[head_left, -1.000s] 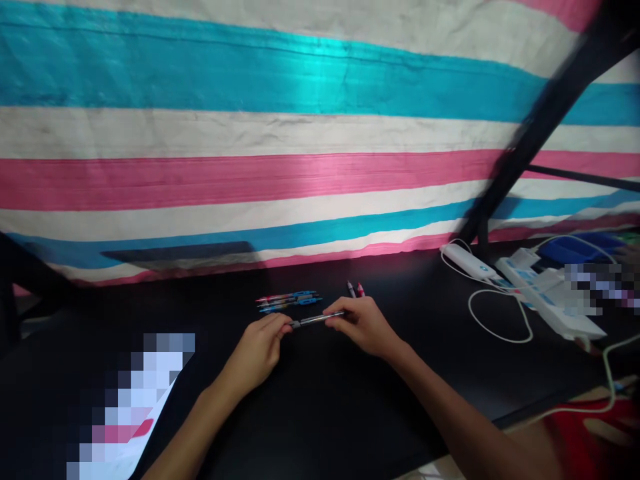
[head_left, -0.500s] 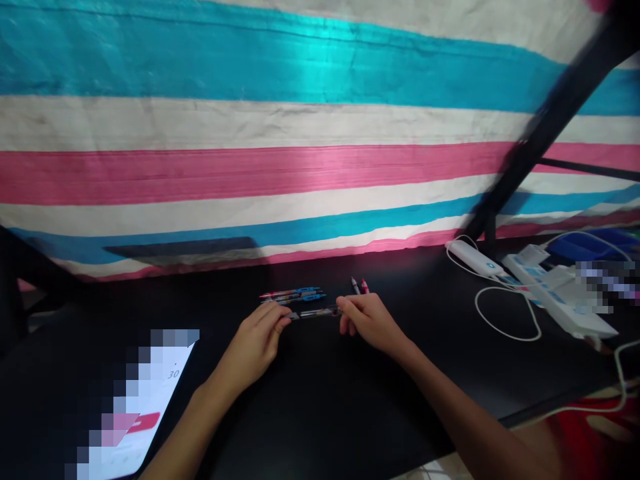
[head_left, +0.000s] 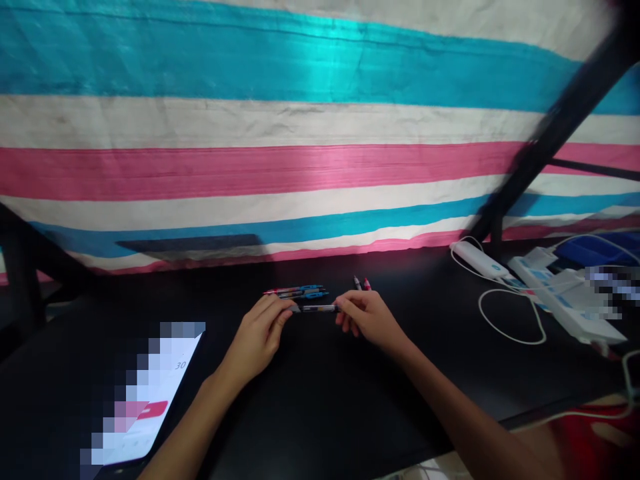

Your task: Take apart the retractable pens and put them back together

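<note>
A pen with a clear barrel (head_left: 320, 309) and a dark, greyish end lies level between my two hands, above the black table. My left hand (head_left: 263, 330) is closed, with thumb and fingers pinching the pen's greyish left end. Thumb and forefinger of my right hand (head_left: 367, 317) pinch the right end, which they partly hide. Just behind my left hand, several pens with blue clips (head_left: 305, 292) lie side by side on the table. Beyond my right hand are a dark-and-white pen (head_left: 357, 283) and a red pen (head_left: 367, 285), partly covered by the hand.
On the left a lit tablet or phone screen (head_left: 163, 393) lies on the black table (head_left: 310, 407). To the right are a white power strip (head_left: 570, 303), white cables and a blue tray (head_left: 600, 248). A striped sheet (head_left: 300, 170) hangs behind, with a dark slanted post (head_left: 540, 147).
A small gap between the greyish end in my left hand and the clear barrel has closed; the two parts now meet. The view has shifted slightly.
</note>
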`<control>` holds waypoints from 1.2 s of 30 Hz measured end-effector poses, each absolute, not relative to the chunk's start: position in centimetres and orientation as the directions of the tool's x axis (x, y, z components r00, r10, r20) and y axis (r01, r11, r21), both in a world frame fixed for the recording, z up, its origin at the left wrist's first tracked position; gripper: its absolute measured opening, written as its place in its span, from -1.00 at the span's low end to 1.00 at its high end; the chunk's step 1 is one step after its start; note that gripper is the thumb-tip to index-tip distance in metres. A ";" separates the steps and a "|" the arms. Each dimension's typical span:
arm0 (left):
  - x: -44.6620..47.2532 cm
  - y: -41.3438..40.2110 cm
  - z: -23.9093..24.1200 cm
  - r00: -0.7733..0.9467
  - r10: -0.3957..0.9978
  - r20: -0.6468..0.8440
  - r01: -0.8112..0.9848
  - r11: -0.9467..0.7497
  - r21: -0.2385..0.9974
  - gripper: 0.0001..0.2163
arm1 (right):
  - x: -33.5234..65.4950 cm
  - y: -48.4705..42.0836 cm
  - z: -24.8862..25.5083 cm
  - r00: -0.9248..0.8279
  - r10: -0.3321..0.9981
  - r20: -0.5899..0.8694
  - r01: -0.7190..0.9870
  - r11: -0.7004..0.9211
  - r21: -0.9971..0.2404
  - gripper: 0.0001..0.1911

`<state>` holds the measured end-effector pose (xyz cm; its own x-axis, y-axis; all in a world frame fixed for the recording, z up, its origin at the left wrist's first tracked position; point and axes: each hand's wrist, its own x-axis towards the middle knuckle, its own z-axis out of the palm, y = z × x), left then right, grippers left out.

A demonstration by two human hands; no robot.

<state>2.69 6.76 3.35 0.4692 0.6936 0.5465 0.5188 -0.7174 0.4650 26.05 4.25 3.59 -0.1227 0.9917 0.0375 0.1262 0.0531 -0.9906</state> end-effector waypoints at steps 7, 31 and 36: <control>2.5 6.8 3.3 0.428 0.750 0.505 0.508 -0.661 0.552 -0.75 | 26.2 4.4 3.3 -0.051 0.982 0.181 0.022 0.183 -0.983 -0.67; 2.7 6.6 3.0 0.272 0.907 0.323 0.314 -0.401 0.861 -0.84 | 26.1 4.3 3.8 -0.091 0.992 0.087 -0.041 0.084 -0.996 -0.81; 2.5 7.0 2.8 0.252 0.912 0.323 0.407 -0.403 0.820 -0.82 | 26.4 4.3 3.8 -0.104 0.988 0.114 -0.113 0.102 -0.988 -0.79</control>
